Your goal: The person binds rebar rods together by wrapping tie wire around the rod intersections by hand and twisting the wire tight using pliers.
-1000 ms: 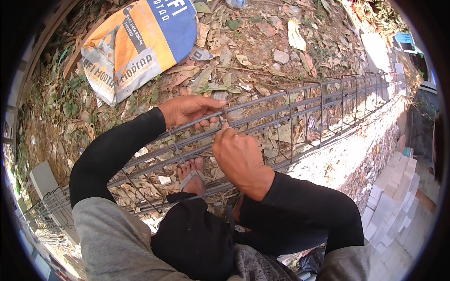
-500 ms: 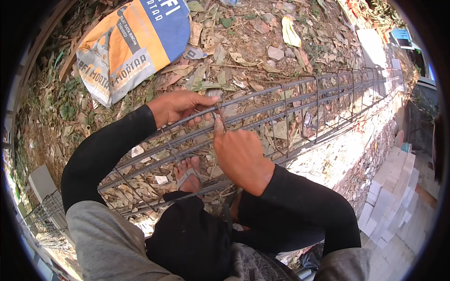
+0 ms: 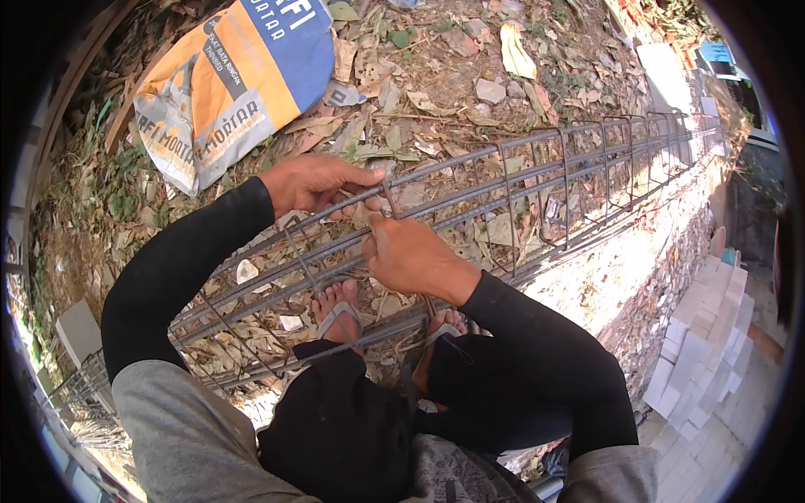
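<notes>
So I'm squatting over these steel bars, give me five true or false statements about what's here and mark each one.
1. Your left hand is at the top bar. True.
2. Your right hand wears a glove. False: the right hand is bare.
3. The bag lies on top of the bars. False: the bag is on the ground beyond them.
4. The blocks are off to your left. False: the white blocks are to the right.
5. The bag has orange and blue on it. True.

From here, the cage (image 3: 564,159) runs across the ground (image 3: 457,63) from near left to far right; beyond it lie the bag (image 3: 251,63), far left, and a scrap (image 3: 516,52) right of that, with blocks (image 3: 703,335) stacked nearer, at right
</notes>
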{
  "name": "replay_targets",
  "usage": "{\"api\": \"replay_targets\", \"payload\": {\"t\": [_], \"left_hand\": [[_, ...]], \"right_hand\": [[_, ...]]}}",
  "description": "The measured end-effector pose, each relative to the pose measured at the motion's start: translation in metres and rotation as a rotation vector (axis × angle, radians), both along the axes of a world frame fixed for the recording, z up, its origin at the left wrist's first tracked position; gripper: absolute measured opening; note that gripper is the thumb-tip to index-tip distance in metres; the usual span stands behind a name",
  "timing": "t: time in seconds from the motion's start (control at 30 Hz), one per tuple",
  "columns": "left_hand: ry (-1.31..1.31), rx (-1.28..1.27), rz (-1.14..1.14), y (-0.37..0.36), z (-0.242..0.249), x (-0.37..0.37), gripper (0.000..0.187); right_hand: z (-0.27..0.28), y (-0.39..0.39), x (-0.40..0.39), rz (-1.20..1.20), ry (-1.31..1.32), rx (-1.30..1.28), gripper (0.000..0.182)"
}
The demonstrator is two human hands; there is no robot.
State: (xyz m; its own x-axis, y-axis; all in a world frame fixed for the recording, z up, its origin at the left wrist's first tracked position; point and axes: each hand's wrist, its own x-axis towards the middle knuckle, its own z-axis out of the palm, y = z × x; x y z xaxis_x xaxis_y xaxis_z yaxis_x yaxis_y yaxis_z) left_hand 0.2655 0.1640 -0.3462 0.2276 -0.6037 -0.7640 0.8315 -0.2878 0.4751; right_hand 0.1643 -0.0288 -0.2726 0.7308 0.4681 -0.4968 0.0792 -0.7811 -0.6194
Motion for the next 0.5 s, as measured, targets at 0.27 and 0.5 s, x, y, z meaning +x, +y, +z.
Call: {"api": "replay_targets", "payload": {"t": [0.27, 0.5], "left_hand": [[-0.071, 0.102, 0.070, 0.001, 0.013, -0.003, 0.045], [-0.087, 0.129, 0.140, -0.005, 0.016, -0.014, 0.039]], "right_hand": [[-0.010, 0.009, 0.025, 0.133, -0.091, -0.029, 0.039], [0.010, 0.006, 0.056, 0.386, -0.047, -0.152, 0.042]]}}
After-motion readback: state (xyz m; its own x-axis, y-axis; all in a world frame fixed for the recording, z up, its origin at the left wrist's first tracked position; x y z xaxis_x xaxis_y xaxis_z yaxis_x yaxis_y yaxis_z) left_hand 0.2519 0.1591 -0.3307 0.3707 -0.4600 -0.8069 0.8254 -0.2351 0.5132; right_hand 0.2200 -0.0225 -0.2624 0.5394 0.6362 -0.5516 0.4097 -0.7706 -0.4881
